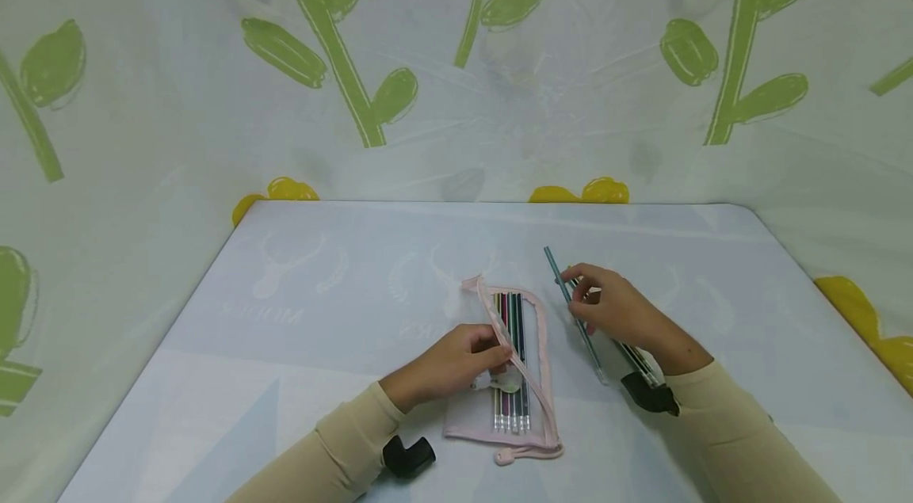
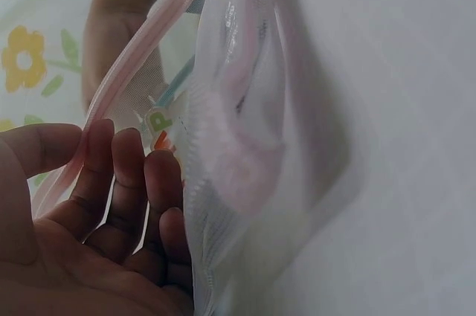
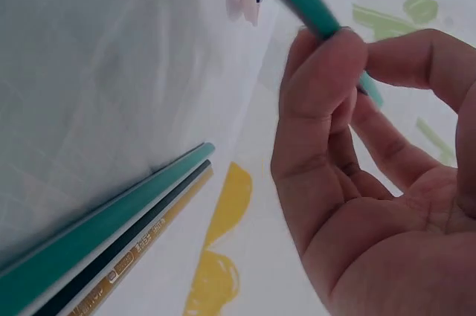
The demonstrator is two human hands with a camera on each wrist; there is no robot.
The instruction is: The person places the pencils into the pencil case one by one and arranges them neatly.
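My left hand (image 1: 456, 360) pinches the pink zippered edge of a see-through mesh pencil case (image 1: 545, 360), lifting that edge. The left wrist view shows the pink edge (image 2: 123, 78) between thumb and forefinger. Several pencils (image 1: 509, 414) lie side by side within the case, partly covered by the left hand and the raised edge. To the right of the case, my right hand (image 1: 628, 317) pinches a teal pencil (image 1: 590, 348) between thumb and forefinger, held at a slant. Below this hand lie loose pencils, including a green one (image 3: 111, 230) and a gold one (image 3: 130, 256).
The white table (image 1: 285, 344) bears faint deer prints. A pink zip pull (image 1: 506, 455) hangs off the case's near corner. Black wrist devices (image 1: 409, 458) sit at both cuffs. Behind the table stands a white sheet (image 1: 571, 107) with green leaf prints.
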